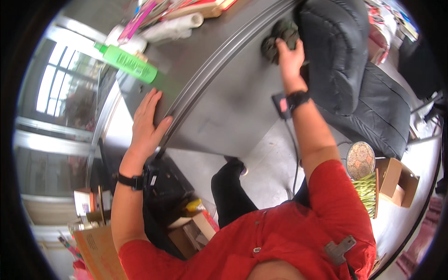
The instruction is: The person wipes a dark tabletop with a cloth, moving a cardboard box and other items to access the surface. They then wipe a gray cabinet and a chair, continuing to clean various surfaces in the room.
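Observation:
My right hand grips a dark, crumpled cloth against the flat grey side panel of a piece of furniture, close to a black padded leather seat. On the dark top surface, my left hand rests flat with its fingers apart and nothing in it. Just beyond those fingertips lies a light green bottle. A curved metallic-looking edge runs between the two hands. Both wrists wear black bands.
A clear-looking plastic roll and piled packets lie at the top. The black leather seat stands at right. A cable hangs near my right arm. Below are an open cardboard box, a round patterned stool and a black box.

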